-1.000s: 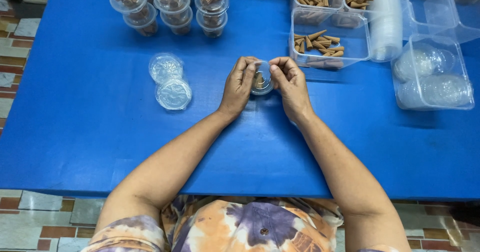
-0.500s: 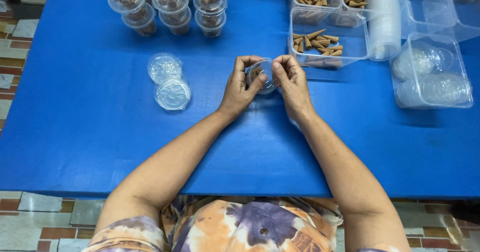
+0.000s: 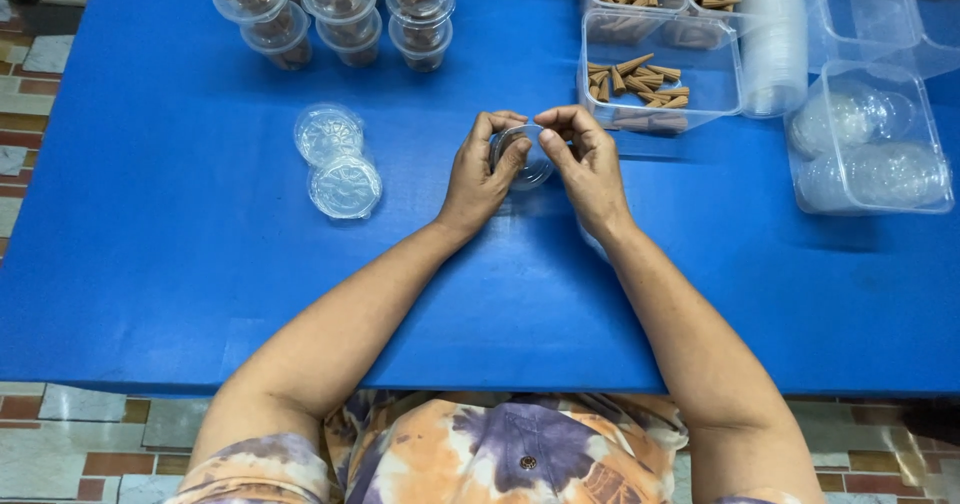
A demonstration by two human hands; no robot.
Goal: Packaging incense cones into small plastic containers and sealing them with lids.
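Note:
A small clear plastic cup (image 3: 527, 156) with a clear lid sits between both hands on the blue table (image 3: 180, 264), a little past its middle. My left hand (image 3: 482, 174) grips the cup's left side, thumb pressed on the lid's rim. On the right side my right hand (image 3: 585, 164) pinches the rim with thumb and fingers. What is inside the cup is hidden by my fingers.
Two clear lids (image 3: 338, 162) lie left of my hands. Stacked filled cups (image 3: 340, 9) stand at the back left. Clear tubs of brown cones (image 3: 640, 79) are at the back right, beside a sleeve of empty cups (image 3: 772, 34) and a tub of lids (image 3: 868, 149).
My thumbs have shifted round the lid's rim, the left one now lying across it. The cup has stayed in the same place between both hands.

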